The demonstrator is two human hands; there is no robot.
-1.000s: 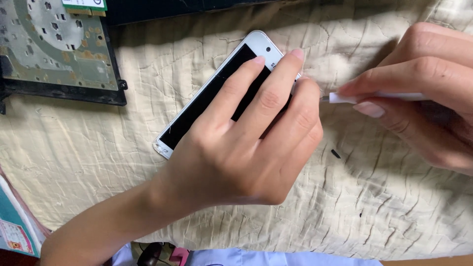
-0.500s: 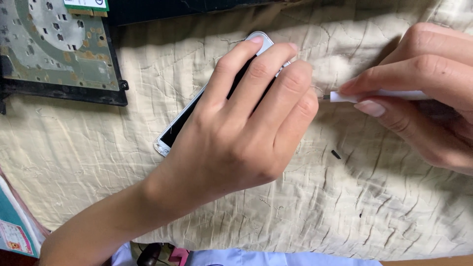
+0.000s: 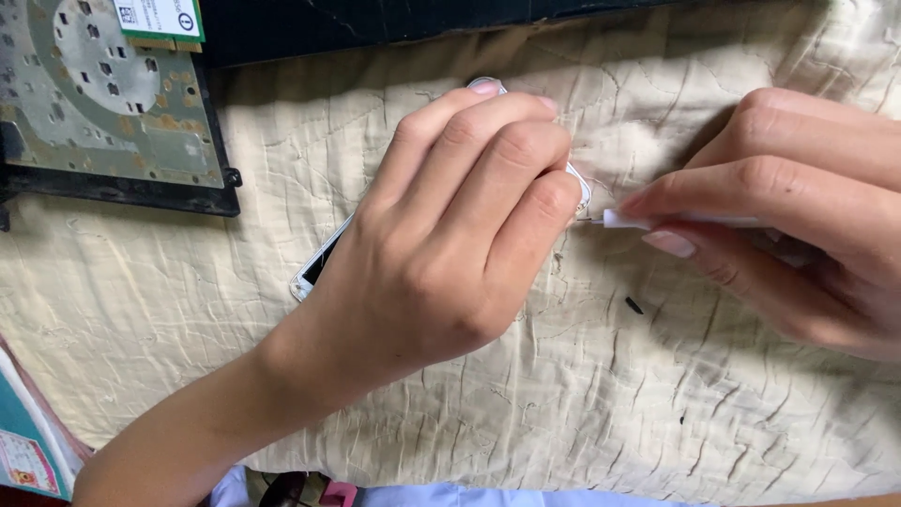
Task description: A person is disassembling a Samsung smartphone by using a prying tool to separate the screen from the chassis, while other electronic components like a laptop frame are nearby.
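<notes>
At the middle of the quilted cream cloth (image 3: pixel 450 413), toward its far edge: white phone (image 3: pixel 314 272), lying flat and diagonal, mostly covered. Left hand (image 3: pixel 441 244) pressed over it, fingers curled down around the far end, holding the phone against the cloth. Right hand (image 3: pixel 788 207) closed in a narrow pinch on a thin white tool (image 3: pixel 648 220), tip just at the phone's near-right end, beside the left knuckles; contact point too small to tell. Small dark speck (image 3: pixel 634 305), possibly a screw, loose on the cloth below the tool. At the far-left corner: opened metal device chassis (image 3: pixel 103 103) with a green circuit card (image 3: pixel 160 17).

Advice for the step in hand, as judged: keep the phone pinned flat, keep the tool in line with its target, apply light steady pressure, avoid slipping toward the left fingers, mind the loose speck.
</notes>
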